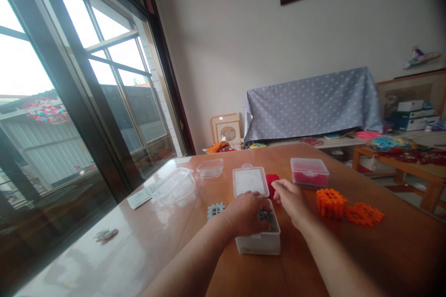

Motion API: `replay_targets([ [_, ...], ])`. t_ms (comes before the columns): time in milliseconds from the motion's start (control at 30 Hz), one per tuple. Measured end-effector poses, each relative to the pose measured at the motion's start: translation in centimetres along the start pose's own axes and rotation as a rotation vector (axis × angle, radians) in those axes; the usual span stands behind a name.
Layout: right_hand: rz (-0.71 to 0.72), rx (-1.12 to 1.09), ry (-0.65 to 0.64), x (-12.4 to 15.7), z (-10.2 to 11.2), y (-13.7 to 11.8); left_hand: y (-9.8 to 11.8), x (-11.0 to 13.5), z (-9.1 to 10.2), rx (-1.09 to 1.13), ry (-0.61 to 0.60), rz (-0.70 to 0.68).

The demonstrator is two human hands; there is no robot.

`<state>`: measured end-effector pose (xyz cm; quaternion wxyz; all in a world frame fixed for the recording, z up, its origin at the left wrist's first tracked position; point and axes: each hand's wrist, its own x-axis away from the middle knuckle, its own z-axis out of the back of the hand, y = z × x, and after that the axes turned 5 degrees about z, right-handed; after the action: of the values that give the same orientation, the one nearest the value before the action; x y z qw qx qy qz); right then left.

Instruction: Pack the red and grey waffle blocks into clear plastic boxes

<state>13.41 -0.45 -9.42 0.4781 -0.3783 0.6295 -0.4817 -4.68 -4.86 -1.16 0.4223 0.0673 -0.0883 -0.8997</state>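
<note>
My left hand (245, 216) lies over a clear plastic box (259, 241), its fingers curled down onto grey plastic pieces (265, 216) inside. Whether it grips them is hard to tell. My right hand (291, 202) hovers beside the box, its bunched fingertips close to a red waffle block (272, 183). The box's white-lined lid (250, 182) lies just beyond my hands. A grey waffle block (215, 210) sits left of my left hand. Orange waffle blocks (331, 203) lie to the right, and a lidded box of pink pieces (309, 172) stands behind them.
Everything stands on a glossy wooden table (383, 255). Clear plastic containers (174, 185) and a paper card (139, 198) lie at the left, near a large window (87, 79). A low wooden table (400, 171) with clutter stands beyond the right edge.
</note>
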Motion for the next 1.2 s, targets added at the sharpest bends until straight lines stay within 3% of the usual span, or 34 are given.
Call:
replay_targets([
  [433,0.002,-0.006,0.015,0.0,0.0,-0.3,0.0,0.8,0.1,0.063,-0.021,0.016],
  [900,0.008,0.013,0.012,0.0,-0.1,0.1,0.0,1.0,-0.4,-0.029,-0.009,-0.007],
  [1067,-0.002,0.005,0.007,0.0,0.0,0.1,-0.4,1.8,0.7,0.082,0.094,0.000],
  [1200,-0.011,0.021,0.001,-0.1,0.0,0.5,-2.2,3.8,2.4,0.224,0.218,0.047],
])
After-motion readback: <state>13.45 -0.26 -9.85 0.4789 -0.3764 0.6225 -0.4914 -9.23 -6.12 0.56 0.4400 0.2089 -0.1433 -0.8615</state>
